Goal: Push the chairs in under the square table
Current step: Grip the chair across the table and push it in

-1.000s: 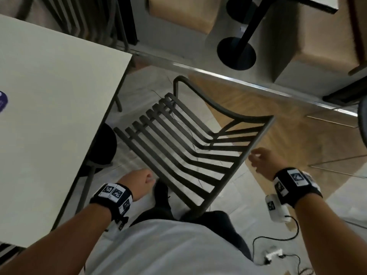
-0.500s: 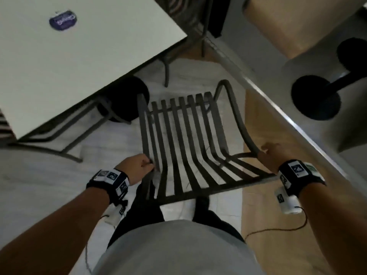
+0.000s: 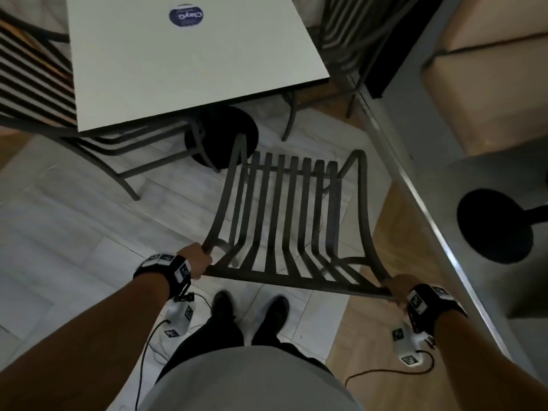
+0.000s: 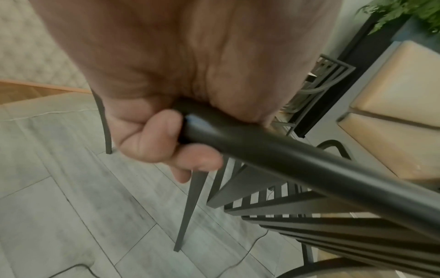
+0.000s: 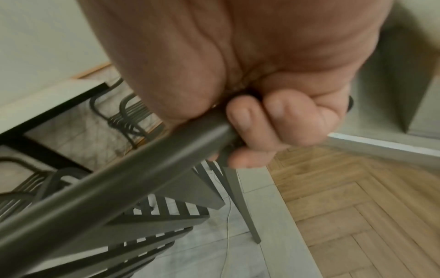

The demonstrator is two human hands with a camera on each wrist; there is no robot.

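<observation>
The dark slatted chair (image 3: 284,221) stands on the floor just short of the square white surface (image 3: 189,69), its seat front pointing toward that surface's near edge and its top rail nearest the person. The slats run lengthwise from the rail toward the surface; the rail lies crosswise.

The left hand (image 3: 194,261) is curled round the rail's left end, the right hand (image 3: 397,287) round its right end. The left wrist view shows fingers (image 4: 164,131) wrapped tight on the tube, and a plant in the corner that the head view misses. The right wrist view shows fingers (image 5: 240,120) clamped on the rail, with wood flooring beside the pale tiles.

The head view shows one surface, one round sticker (image 3: 186,16) on it, two more chairs around it, and two feet behind the held chair.
</observation>
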